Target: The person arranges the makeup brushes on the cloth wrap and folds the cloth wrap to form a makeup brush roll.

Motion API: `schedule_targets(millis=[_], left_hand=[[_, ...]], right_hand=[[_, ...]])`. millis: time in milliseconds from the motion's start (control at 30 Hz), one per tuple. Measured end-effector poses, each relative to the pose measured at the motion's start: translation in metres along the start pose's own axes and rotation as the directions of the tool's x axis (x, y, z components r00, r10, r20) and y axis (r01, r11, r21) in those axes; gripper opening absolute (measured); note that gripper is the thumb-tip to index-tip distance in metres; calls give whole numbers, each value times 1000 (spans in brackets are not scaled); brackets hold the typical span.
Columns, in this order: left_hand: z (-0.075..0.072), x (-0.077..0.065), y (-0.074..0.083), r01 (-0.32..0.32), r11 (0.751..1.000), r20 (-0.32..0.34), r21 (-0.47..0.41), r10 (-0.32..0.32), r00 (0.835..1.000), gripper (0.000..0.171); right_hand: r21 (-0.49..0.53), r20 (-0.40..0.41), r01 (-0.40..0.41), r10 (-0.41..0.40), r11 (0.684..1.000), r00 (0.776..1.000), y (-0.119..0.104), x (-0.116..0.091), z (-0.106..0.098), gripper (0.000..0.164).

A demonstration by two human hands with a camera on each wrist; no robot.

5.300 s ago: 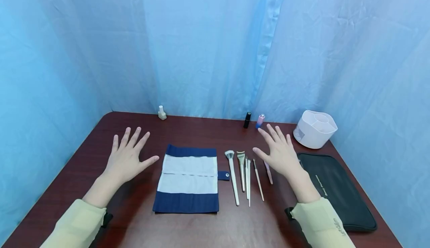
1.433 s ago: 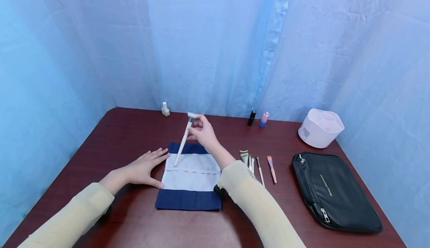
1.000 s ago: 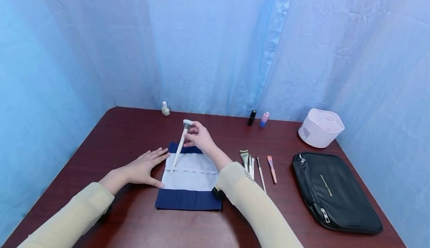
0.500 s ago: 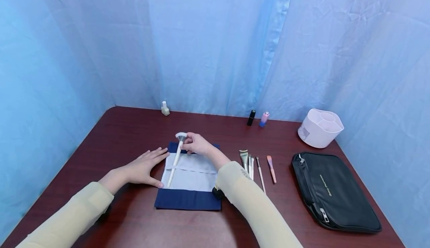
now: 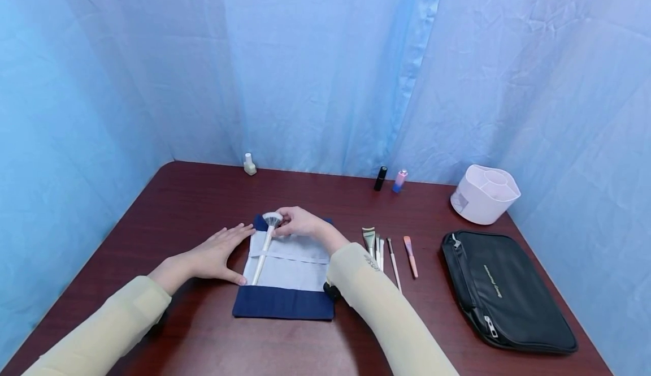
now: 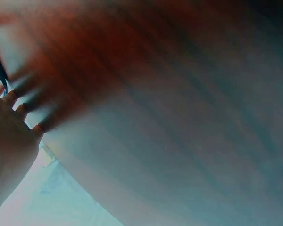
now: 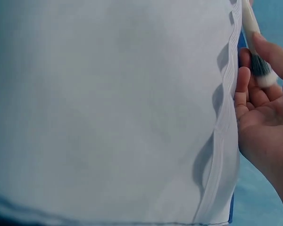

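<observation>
Nearest to us are the two pale yellow sleeves [image 5: 386, 314], which come in from the bottom over the dark brown table [image 5: 285, 345]. On the right side we see a black zipped bag [image 5: 516, 291], lying flat. In front of us is the cloth roll [image 5: 285, 303], spread open, navy at its near and far ends and whitish in the middle, where a white band [image 5: 300, 260] crosses it. At its left edge rests the left hand [image 5: 211, 255], with straight, spread fingers and thumb; it grips nothing.

To the right of the roll lie a flat-headed brush [image 5: 369, 239], thin white brushes [image 5: 382, 250], a dark-tipped brush [image 5: 394, 265] and a pink brush [image 5: 411, 257]; the sleeve hides the lower part of some.

The white-handled brush [image 5: 261, 258] is on the left part of the roll, bristles away from us, its handle end close to the near navy part. We cannot tell if the handle passes over or under the band. The right hand [image 5: 303, 223] pinches this brush near the bristles, between thumb and fingers.

Farther are a white container [image 5: 483, 201], a black tube [image 5: 380, 178], a pink and blue bottle [image 5: 399, 181] and a small white-capped bottle [image 5: 249, 165]. Behind everything hangs the blue curtain [image 5: 315, 70].
</observation>
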State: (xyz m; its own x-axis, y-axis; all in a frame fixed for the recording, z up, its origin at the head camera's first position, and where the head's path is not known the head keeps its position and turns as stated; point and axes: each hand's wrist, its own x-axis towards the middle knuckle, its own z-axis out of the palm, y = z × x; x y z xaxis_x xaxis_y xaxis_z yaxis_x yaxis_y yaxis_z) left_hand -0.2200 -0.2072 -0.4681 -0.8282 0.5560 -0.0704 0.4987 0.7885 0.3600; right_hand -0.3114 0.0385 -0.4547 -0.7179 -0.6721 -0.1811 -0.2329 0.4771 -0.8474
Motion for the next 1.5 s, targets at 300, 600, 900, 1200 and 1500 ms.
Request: schedule_targets(millis=[300,600,900,1200,1500], left_hand=[[-2,1,2,-3,1000,14,-5,3,1000,111],[-1,4,1,-7,1000,21,-5,7,1000,112],[0,4,0,-9,1000,22,-7,9,1000,112],[-4,-1,2,-44,999,-17,-8,44,999,108],[-2,-3,0,-30,1000,-12,-3,30,999,109]], right_hand=[[-130,42,59,-54,990,998,-3,-4,0,26],[-212,55,93,-83,973,995,-7,-5,3,28],[-265,-40,41,-53,963,998,-20,-30,-26,33],[-301,-177,44,-101,953,979,-18,-86,-71,31],[-383,-321,-61,-71,922,944,26,-140,-93,29]])
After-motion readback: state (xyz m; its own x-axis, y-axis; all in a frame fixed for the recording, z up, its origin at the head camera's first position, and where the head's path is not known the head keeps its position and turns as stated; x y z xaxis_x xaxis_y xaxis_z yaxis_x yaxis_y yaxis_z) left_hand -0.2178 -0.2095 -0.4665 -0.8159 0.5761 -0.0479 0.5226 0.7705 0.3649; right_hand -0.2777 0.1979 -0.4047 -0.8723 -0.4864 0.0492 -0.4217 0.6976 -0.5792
